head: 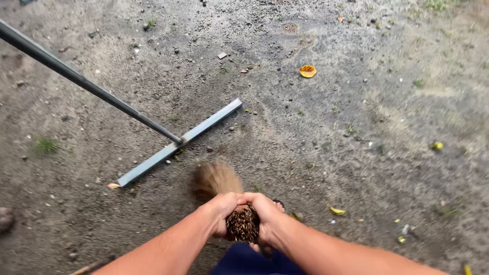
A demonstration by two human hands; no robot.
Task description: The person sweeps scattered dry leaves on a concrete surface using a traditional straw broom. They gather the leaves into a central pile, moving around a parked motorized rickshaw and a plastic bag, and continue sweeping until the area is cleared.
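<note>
My left hand (220,216) and right hand (267,219) squeeze tight around the brown bundle of thin broom sticks (242,223), its blurry brush end touching the gray dirt ground (316,153), with the long gray metal rake (178,142) lying farther away.

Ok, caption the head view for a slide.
Both hands, left and right, grip a stick broom over bare ground, beside a metal rake.

Both bare forearms come in from the bottom and meet in the middle, left hand (220,213) and right hand (266,216) with fingers curled tight, thumbs touching on top.
</note>
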